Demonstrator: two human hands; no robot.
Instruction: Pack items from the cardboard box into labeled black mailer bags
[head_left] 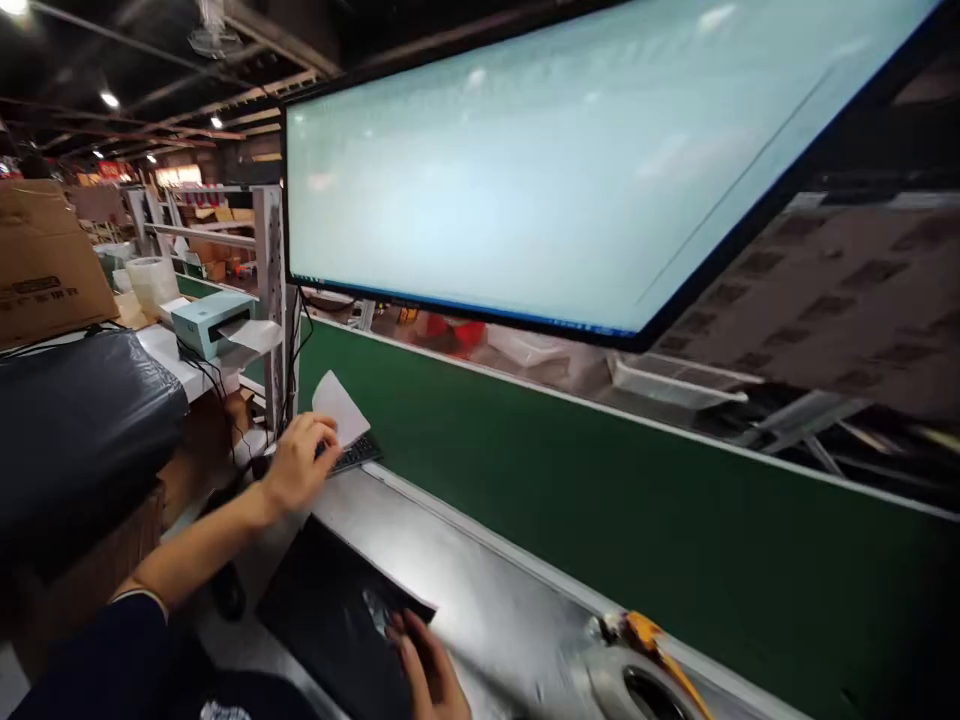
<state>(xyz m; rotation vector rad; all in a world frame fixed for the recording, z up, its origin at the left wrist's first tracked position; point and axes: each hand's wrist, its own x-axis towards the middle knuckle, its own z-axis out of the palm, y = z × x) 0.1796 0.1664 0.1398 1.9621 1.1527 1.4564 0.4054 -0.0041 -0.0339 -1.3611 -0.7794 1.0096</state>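
Observation:
My left hand (301, 462) reaches over a black keyboard (358, 454), its fingers curled at the edge of a white paper slip (342, 408). The slip tilts up above the keys, and the fingers seem closed on its near side. A flat black plastic bag (337, 610) lies on the metal worktop (480, 575). At the bag's right side is my right hand (429, 668), with bent fingers gripping it near the edge. A shiny patch (377, 610) shows by those fingertips; whether it is a clear packet or glare, I cannot make out.
A large monitor (480, 190) hangs above a green conveyor belt (570, 480). A label printer (214, 322) stands left, beyond a black plastic-wrapped bundle (82, 420) and near a cardboard box (49, 260). A tape dispenser (637, 670) sits front right. A black mouse (226, 592) lies beside the bag.

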